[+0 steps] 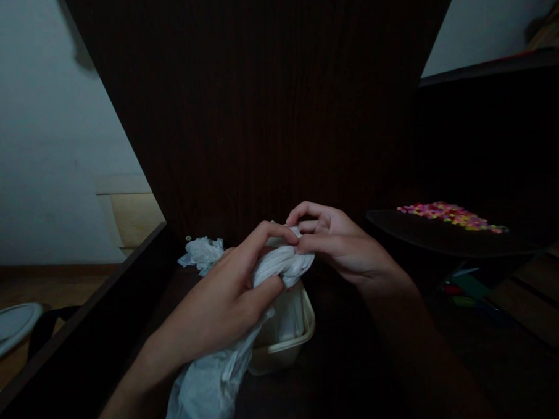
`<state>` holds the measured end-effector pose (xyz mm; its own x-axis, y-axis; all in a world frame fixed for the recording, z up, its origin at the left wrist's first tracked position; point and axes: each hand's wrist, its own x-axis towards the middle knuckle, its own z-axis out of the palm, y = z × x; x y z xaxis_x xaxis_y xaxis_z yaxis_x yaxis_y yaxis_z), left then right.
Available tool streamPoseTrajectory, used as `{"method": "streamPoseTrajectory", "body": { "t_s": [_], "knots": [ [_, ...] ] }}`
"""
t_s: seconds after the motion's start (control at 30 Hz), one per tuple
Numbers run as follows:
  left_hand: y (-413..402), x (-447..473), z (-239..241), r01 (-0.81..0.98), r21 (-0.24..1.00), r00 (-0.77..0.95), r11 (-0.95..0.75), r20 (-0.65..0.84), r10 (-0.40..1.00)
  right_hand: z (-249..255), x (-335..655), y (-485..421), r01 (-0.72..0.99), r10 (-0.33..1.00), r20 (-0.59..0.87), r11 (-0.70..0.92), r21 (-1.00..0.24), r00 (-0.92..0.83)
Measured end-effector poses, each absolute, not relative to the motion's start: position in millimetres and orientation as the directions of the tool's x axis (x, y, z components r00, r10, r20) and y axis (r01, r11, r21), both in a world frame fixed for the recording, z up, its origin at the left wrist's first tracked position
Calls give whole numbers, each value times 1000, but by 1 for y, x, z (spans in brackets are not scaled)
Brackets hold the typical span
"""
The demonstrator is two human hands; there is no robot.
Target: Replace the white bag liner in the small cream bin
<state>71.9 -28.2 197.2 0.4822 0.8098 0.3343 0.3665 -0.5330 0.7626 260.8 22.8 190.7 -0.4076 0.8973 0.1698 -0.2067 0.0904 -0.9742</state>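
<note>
A white plastic bag (208, 385) is bunched between my two hands, its loose end hanging down at the lower left. My left hand (228, 298) is closed around the gathered part, thumb below and fingers above. From the other side, my right hand (336, 241) pinches the end of the bunched bag between thumb and fingers. Below the hands stands a cream plastic container (286, 351) with whitish material inside; the hands and bag hide part of it. Crumpled behind my left hand lies another thin whitish bag (202, 253).
A dark wooden panel (275, 111) rises behind the hands, and a dark ledge (89, 316) runs along the left. On a dark rounded shelf (401, 229) at right lie small colourful pieces (451, 215). A white round lid-like object (11, 329) is at far left.
</note>
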Motion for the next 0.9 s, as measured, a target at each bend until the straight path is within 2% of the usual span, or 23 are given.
{"method": "streamPoseTrajectory", "body": {
  "t_s": [0.13, 0.27, 0.47, 0.6, 0.73, 0.9],
  "knots": [
    [-31, 66, 203, 528, 604, 504, -597, 342, 793, 191, 257, 22, -240, 912, 108, 11, -971, -396],
    [-34, 60, 208, 580, 495, 541, -647, 360, 760, 192, 254, 23, -259, 921, 52, -54, -964, -386],
    [-31, 58, 208, 552, 513, 591, -657, 315, 742, 191, 253, 24, -304, 900, 29, -117, -945, -435],
    [-29, 60, 204, 520, 484, 613, -704, 362, 702, 191, 254, 21, -303, 875, 77, -82, -949, -477],
    [-33, 63, 204, 495, 453, 671, -742, 343, 657, 189, 255, 21, -314, 835, 103, -86, -945, -541],
    [-37, 68, 204, 498, 448, 710, -742, 281, 646, 188, 255, 23, -346, 857, 113, -79, -935, -503]
  ]
}}
